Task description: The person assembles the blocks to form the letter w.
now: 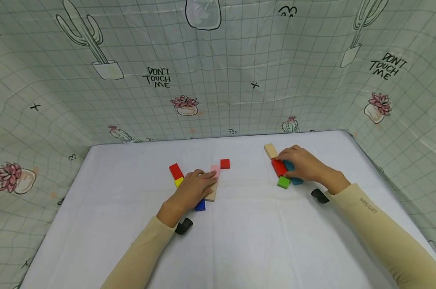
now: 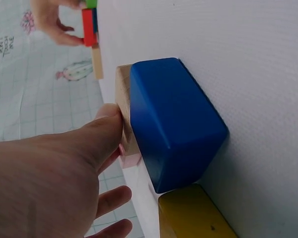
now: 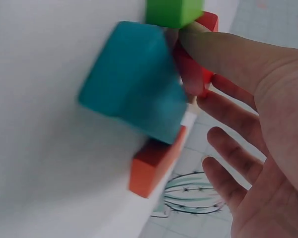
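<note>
My left hand (image 1: 189, 189) pinches a plain wooden block (image 1: 211, 196), its thumb on the near side in the left wrist view. A pink block (image 1: 216, 168) touches that block's far end. Beside the hand lie a blue block (image 2: 174, 119), a yellow block (image 2: 193, 213) and a red block (image 1: 176, 171). My right hand (image 1: 305, 165) holds another red block (image 3: 191, 74) between thumb and index finger, the other fingers loosely bent. A green block (image 3: 171, 11) sits at its near end, and teal blocks (image 3: 124, 74) stand alongside, partly behind the hand in the head view.
A small red block (image 1: 225, 163) lies by the pink one. Another wooden block (image 1: 270, 151) is beyond the right hand, near the far edge of the white table (image 1: 247, 233). An orange-red block (image 3: 151, 168) shows past the teal ones. Printed cloth (image 1: 218, 56) hangs behind.
</note>
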Tool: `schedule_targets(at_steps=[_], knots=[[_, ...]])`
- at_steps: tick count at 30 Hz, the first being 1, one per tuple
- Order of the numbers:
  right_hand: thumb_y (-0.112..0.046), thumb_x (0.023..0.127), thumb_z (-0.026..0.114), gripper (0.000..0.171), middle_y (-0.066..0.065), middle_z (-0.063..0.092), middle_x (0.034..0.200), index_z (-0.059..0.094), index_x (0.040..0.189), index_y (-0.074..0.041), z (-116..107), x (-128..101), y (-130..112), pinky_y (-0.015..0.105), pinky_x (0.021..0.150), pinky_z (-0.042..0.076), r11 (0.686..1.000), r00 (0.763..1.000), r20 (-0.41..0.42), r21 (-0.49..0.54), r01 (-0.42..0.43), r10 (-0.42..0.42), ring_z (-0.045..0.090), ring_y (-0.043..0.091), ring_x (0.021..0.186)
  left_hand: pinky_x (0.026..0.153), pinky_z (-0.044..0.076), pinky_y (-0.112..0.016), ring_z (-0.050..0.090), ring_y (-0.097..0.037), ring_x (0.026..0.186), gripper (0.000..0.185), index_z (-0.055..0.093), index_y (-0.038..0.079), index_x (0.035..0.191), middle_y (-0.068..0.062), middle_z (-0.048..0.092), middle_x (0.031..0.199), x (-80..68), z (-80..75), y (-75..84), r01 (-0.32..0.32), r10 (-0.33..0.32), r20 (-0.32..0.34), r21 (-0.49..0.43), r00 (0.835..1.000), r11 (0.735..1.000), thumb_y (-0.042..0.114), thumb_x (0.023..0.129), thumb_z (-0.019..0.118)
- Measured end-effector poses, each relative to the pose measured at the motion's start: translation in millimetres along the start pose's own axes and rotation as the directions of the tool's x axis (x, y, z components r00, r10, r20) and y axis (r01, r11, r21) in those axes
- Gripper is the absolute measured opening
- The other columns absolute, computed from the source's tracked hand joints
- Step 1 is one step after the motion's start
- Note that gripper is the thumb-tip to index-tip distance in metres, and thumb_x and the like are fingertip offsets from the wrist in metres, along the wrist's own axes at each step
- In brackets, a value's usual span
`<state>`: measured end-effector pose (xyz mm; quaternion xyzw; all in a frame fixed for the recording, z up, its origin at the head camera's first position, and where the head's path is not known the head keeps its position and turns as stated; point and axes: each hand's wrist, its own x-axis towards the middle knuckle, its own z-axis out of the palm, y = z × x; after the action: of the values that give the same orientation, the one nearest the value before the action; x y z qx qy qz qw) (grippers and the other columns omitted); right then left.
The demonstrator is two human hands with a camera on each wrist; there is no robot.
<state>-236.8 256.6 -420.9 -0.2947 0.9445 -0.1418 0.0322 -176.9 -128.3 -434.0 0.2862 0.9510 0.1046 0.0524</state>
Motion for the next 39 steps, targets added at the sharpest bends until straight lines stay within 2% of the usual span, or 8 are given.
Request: schedule_targets(at_steps=[6,12,17,23,32,39], knots=[[-0.009,0.081,0.092,0.056,0.018,0.068,0.134,0.071,0.132,0.001,-6,3,-10,0.060,0.106,0.051,0.999,0.999,-0.032,0.032,0.026,-0.025,0.054,0.043,0.128,0.118,0.043,-0.055,0.051,-0.037,0.140,0.048,0.063,0.010,0.148,-0.008,0.057,0.156,0.0,0.2,0.0,-0.002,0.002,0.000,0.006,1.000,1.000,0.023,0.103,0.070],[-0.007,0.081,0.092,0.055,0.018,0.067,0.137,0.071,0.132,0.000,-1,15,-25,0.059,0.108,0.050,0.995,0.996,-0.014,0.051,0.086,-0.085,0.054,0.041,0.128,0.117,0.043,-0.055,0.051,-0.037,0.140,0.048,0.063,0.010,0.148,-0.007,0.056,0.157,0.1,0.2,-0.9,-0.003,0.003,0.001,0.018,1.000,1.000,0.023,0.103,0.070],[-0.008,0.081,0.092,0.054,0.015,0.068,0.133,0.072,0.131,-0.002,7,27,-35,0.057,0.108,0.050,0.991,0.992,0.014,0.060,0.123,-0.124,0.052,0.040,0.130,0.118,0.042,-0.054,0.051,-0.036,0.140,0.048,0.062,0.011,0.149,-0.008,0.056,0.157,1.0,-0.2,-0.8,-0.006,0.006,0.007,0.011,1.000,1.000,0.023,0.103,0.070],[-0.008,0.080,0.093,0.052,0.014,0.071,0.128,0.073,0.128,-0.001,15,40,-43,0.054,0.105,0.050,0.980,0.981,-0.005,0.039,0.194,-0.194,0.055,0.038,0.123,0.117,0.043,-0.054,0.051,-0.036,0.140,0.048,0.062,0.011,0.149,-0.008,0.057,0.157,1.7,-0.7,-0.1,-0.001,0.001,0.009,0.002,1.000,1.000,0.024,0.103,0.070],[-0.012,0.081,0.093,0.052,0.014,0.071,0.128,0.073,0.128,-0.001,23,56,-52,0.053,0.108,0.049,0.973,0.973,0.004,0.006,0.232,-0.232,0.059,0.037,0.123,0.117,0.043,-0.054,0.051,-0.036,0.140,0.047,0.063,0.011,0.149,-0.008,0.057,0.156,0.4,-0.9,1.1,0.006,-0.007,0.006,0.016,1.000,1.000,0.024,0.104,0.069],[-0.014,0.082,0.093,0.055,0.014,0.070,0.131,0.071,0.131,-0.001,27,65,-60,0.053,0.106,0.050,0.973,0.972,0.029,0.022,0.232,-0.232,0.058,0.037,0.124,0.117,0.043,-0.053,0.052,-0.036,0.139,0.047,0.063,0.011,0.149,-0.008,0.058,0.156,1.5,0.2,0.8,0.017,-0.017,0.004,0.026,1.000,1.000,0.025,0.104,0.068]])
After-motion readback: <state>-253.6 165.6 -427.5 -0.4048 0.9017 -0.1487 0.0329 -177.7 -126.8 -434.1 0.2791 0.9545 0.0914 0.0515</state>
